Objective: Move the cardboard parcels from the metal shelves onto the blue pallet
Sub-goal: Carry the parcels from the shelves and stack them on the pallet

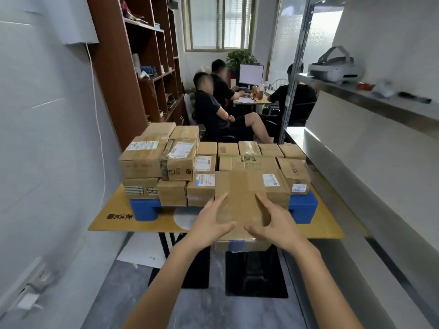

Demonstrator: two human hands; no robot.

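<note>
Currently the left hand (211, 222) and right hand (276, 225) lie on top of the front parcel (240, 186), fingers spread and pressing, gripping nothing. The parcel sits at the 6 o'clock side of the stack on the blue pallet (303, 207); its near end appears to overhang the table (114, 214). Downward pressure on that unsupported end could tip it floorward. An uneven push could skew it against neighbouring parcels.

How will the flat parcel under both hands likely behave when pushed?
The flat parcel probably stays stiff: its faces look square, undented. Its taped top looks glossy, so the left hand and right hand might slip. Its near end juts beyond the pallet, so it may tip if released.
</note>
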